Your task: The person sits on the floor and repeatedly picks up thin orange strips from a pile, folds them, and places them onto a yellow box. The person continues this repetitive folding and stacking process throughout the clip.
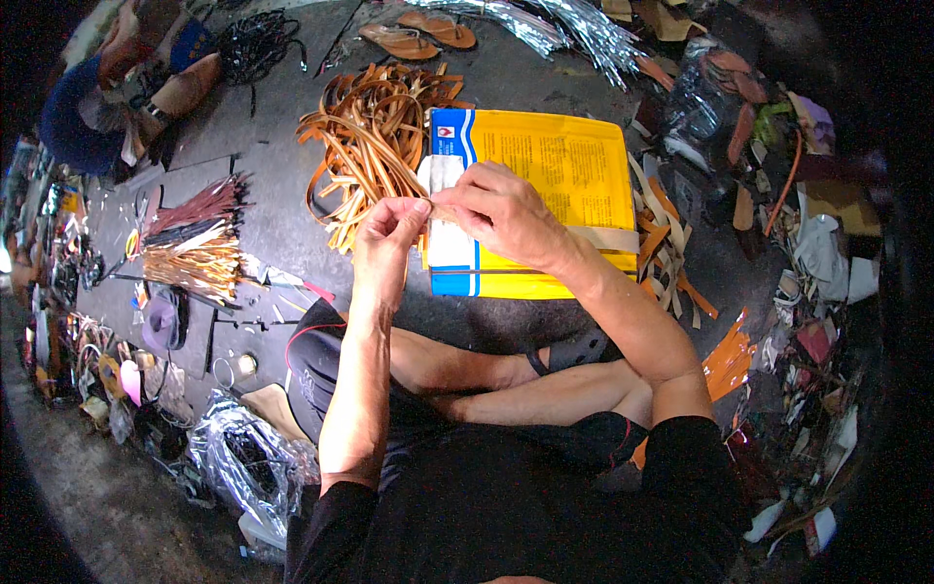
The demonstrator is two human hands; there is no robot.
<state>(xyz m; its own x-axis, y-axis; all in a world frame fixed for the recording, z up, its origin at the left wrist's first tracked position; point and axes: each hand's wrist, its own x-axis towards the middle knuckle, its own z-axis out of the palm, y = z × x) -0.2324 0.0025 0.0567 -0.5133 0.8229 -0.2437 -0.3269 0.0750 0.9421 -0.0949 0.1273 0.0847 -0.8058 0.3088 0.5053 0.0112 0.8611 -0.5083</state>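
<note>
My left hand (387,234) and my right hand (501,209) meet over the left end of a yellow and blue box-shaped container (555,146) lying before me. Thumb and fingers of both hands pinch a narrow tan strip (444,210), mostly hidden by the fingers. A pale band (608,237) runs across the container toward its right edge. White patches (448,243) cover part of its left end. Beyond my left hand lies a tangled heap of brown, leather-like strips (375,146).
Pale and orange strips (662,238) lie right of the container. Bundled strips (195,243) spread at left, near a clear plastic bag (248,453). Brown sandals (418,39) and silvery strips (584,39) lie at the far side. Mixed scraps (817,263) crowd the right. My crossed legs (525,389) are close by.
</note>
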